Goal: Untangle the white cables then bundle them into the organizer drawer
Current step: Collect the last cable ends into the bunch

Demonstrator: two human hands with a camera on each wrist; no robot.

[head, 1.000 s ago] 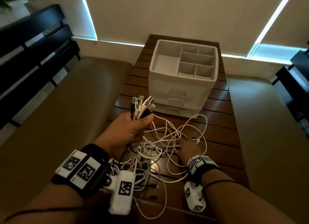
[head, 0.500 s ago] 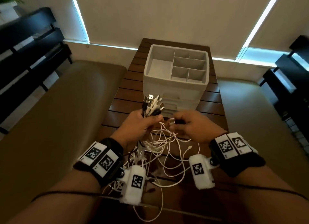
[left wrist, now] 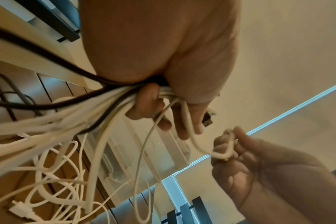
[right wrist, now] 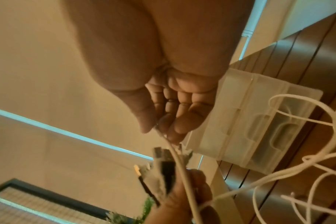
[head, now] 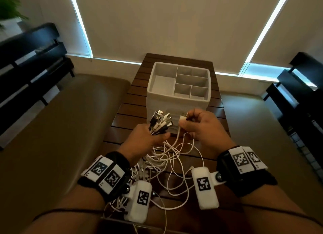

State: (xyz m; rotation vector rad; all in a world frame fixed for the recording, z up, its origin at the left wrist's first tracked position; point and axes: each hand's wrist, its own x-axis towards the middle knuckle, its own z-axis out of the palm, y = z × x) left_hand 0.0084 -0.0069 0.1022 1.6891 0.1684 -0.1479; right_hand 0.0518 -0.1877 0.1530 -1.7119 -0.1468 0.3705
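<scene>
My left hand (head: pixel 150 136) grips a bunch of cable ends (head: pixel 161 120), white and black, with the plugs fanned upward. Below the fist their cords (left wrist: pixel 54 121) stream down into a tangle of white cables (head: pixel 166 162) on the wooden table (head: pixel 129 102). Just to the right, my right hand (head: pixel 197 127) pinches one white plug (head: pixel 182 118) between thumb and fingers, and its cord (right wrist: pixel 180 165) runs down to the tangle. The white organizer (head: pixel 178 83) with open top compartments stands right behind both hands. Its drawers (right wrist: pixel 267 130) look closed.
The narrow slatted table runs between two tan cushioned seats (head: pixel 61 129). Dark shelving (head: pixel 31 59) stands at the left and a dark unit (head: pixel 300 94) at the right. Blinds cover the windows behind the organizer.
My right hand rose from the tangle on the table, took hold of one white plug and lifted it up beside the bunch. The left hand kept its grip and rose slightly.
</scene>
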